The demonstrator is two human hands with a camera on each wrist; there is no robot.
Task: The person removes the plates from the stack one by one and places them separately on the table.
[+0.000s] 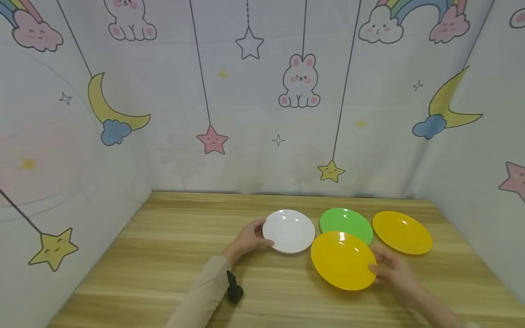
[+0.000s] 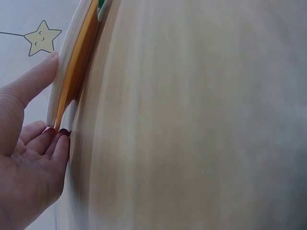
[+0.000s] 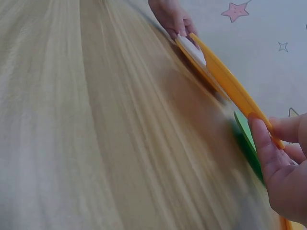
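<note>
My left hand [image 1: 248, 239] grips the left edge of a white plate [image 1: 289, 230], thumb at the rim and fingers at its side. Beneath the white plate [image 2: 61, 81], the left wrist view shows an orange-yellow plate [image 2: 79, 67], which the head view hides. Between thumb and fingers, my right hand [image 1: 391, 269] pinches the right edge of another yellow plate [image 1: 342, 259]. That plate [image 3: 232, 88] is raised off the table and tilted. It covers the near part of a green plate [image 1: 346, 223] in the head view.
Another yellow plate [image 1: 402, 232] lies at the far right of the wood-grain table [image 1: 164, 255]. A black strap or cable piece [image 1: 234, 289] sits by the left sleeve. Printed cloth walls [image 1: 254, 100] enclose the table at the back and sides.
</note>
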